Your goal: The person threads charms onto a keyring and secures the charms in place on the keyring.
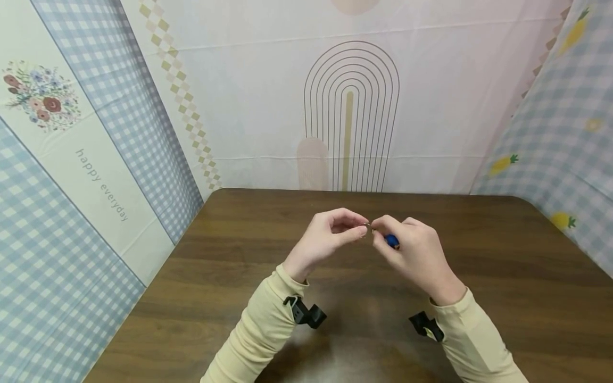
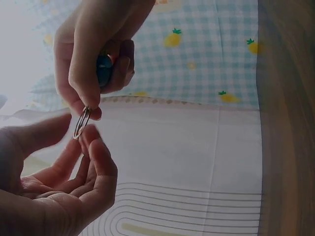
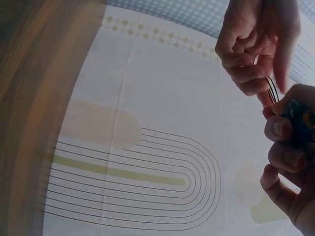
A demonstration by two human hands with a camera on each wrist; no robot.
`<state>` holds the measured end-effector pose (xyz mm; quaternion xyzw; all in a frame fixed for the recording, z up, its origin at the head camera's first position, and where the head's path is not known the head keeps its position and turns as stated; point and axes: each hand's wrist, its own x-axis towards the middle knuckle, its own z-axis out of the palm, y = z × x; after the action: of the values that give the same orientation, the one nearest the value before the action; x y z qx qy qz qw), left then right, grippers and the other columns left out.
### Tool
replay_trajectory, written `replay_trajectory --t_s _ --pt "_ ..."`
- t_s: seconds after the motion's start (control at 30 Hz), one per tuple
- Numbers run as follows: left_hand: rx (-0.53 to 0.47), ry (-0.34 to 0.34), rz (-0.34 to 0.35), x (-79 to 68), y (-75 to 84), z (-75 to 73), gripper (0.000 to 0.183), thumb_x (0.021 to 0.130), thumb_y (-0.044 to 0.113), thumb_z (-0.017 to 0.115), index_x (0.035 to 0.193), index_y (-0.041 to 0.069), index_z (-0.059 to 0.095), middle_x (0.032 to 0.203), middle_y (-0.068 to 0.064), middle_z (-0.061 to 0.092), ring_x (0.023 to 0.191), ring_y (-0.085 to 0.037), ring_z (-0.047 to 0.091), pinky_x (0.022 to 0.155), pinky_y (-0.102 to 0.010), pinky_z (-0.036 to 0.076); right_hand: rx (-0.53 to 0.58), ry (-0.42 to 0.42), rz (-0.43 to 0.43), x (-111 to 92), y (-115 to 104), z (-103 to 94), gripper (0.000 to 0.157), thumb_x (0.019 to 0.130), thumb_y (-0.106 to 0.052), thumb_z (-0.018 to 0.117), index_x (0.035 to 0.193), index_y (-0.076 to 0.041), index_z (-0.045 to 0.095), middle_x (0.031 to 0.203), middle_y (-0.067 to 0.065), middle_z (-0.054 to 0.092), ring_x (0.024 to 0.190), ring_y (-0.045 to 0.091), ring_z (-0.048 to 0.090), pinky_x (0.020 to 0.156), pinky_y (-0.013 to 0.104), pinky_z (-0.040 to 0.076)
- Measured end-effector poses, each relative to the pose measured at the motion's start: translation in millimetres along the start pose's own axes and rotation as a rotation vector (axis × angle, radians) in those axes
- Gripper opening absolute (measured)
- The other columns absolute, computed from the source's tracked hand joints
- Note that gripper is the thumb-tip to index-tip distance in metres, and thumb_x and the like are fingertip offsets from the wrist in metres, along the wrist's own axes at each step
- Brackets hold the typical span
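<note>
My right hand [image 1: 416, 255] is closed in a firm grip, its thumb and forefinger pinching one edge of a thin metal ring [image 2: 81, 123]. Tucked inside that same hand's curled fingers is a small blue trinket [image 1: 392, 241] (mostly covered, so I cannot tell its shape). My left hand [image 1: 330, 234] meets the ring from the other side: its thumb and fingertips bend round the opposite edge, nearly together, with a hollow behind them. The ring sits between my two hands, sticking out from the right fingertips, and shows more than one loop of wire lying close together. Both hands are raised above a brown wooden table [image 1: 215, 298]. Behind my left hand, a cream sleeve [image 1: 258, 319] covers the forearm, with a black gadget [image 1: 306, 313] near the wrist; the right arm matches. Beyond my hands is a white cloth [image 1: 258, 96] printed with arched lines, and off to their right a blue checked cloth [image 1: 541, 133] with pineapples.
</note>
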<state>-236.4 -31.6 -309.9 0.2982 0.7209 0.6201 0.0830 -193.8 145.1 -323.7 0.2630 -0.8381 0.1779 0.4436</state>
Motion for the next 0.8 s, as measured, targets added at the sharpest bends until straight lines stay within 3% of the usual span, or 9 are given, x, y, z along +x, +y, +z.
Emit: replay_trajectory --t_s 0.13,0.3,0.53,0.8 --pt "-0.056 -0.020 -0.007 -0.1 0.2 1.9 0.025 0.082 0.011 0.063 0.106 0.004 0.060 0.095 -0.020 0.063 0.076 -0.017 0.064 0.071 -0.026 0.053 -0.002 0.020 0.035 0.1 0.7 -0.5 0.006 0.075 -0.012 0.058 0.080 -0.012 0.062 0.061 -0.008 0.063 0.050 0.007 0.037 0.046 0.021 0.032" --pt "-0.072 0.021 -0.008 -0.9 0.5 1.9 0.023 0.083 0.009 0.062 0.105 0.004 0.061 0.096 -0.018 0.065 0.074 -0.019 0.065 0.075 -0.034 0.053 0.011 0.016 0.042 0.5 0.5 0.1 0.010 0.075 -0.012 0.058 0.084 -0.012 0.063 0.063 -0.007 0.064 0.051 0.007 0.035 0.046 0.019 0.030" --pt "-0.015 0.024 0.016 -1.8 0.7 0.4 0.020 0.084 0.007 0.060 0.103 0.004 0.065 0.097 -0.018 0.066 0.068 -0.007 0.061 0.072 -0.024 0.052 0.028 0.023 0.014 0.8 -2.2 0.8 0.009 0.075 -0.011 0.057 0.080 -0.012 0.064 0.065 -0.007 0.065 0.050 0.007 0.036 0.046 0.017 0.030" --pt "-0.069 -0.011 0.021 -3.4 1.8 -0.6 0.026 0.083 0.009 0.062 0.108 0.003 0.061 0.094 -0.021 0.062 0.070 -0.007 0.061 0.072 -0.026 0.052 -0.003 0.040 0.050 0.1 -4.7 -1.3 0.006 0.075 -0.012 0.058 0.080 -0.010 0.062 0.066 -0.004 0.067 0.050 0.008 0.040 0.046 0.020 0.033"
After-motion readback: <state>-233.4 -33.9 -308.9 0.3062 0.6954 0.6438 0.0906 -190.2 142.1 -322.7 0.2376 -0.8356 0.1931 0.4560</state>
